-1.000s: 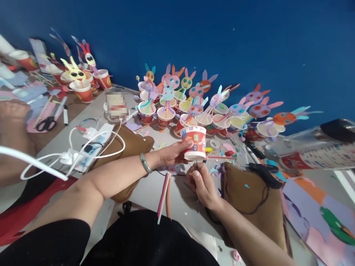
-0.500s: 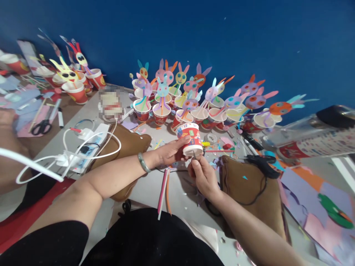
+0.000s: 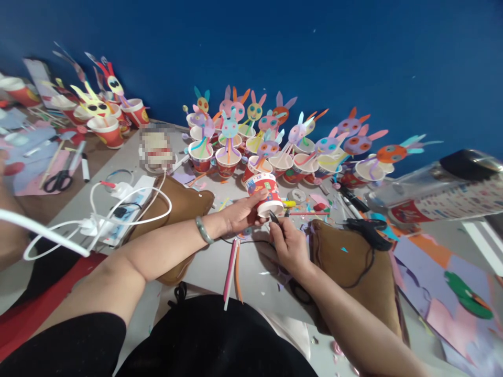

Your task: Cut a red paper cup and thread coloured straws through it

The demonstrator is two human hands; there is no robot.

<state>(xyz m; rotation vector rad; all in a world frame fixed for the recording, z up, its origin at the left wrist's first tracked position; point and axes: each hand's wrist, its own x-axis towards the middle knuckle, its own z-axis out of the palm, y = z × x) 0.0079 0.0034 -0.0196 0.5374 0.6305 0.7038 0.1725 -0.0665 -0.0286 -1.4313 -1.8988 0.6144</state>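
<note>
My left hand (image 3: 245, 213) is closed around a red printed paper cup (image 3: 267, 189), thumb along its side. The cup is tilted, its pale base turned down towards me. At that base is a thin, dark pointed tool (image 3: 274, 217), gripped in my right hand (image 3: 290, 242); most of it is hidden by the fingers, so its kind does not show. Whether the tip has gone into the base I cannot tell. Pink, white and orange strips (image 3: 232, 272) lie below my hands at the table edge.
Behind the cup stand several paper cups with paper rabbit heads (image 3: 229, 157). Brown cushions (image 3: 346, 267) lie either side. A power strip (image 3: 131, 209) with white cables is at left, black-handled scissors (image 3: 58, 179) beyond. A plastic tube of cups (image 3: 444, 196) and foam sheets (image 3: 432, 293) are at right.
The dark tool's tip shows at a different angle against the cup's base, and my right hand has shifted slightly. My left hand keeps its hold on the cup.
</note>
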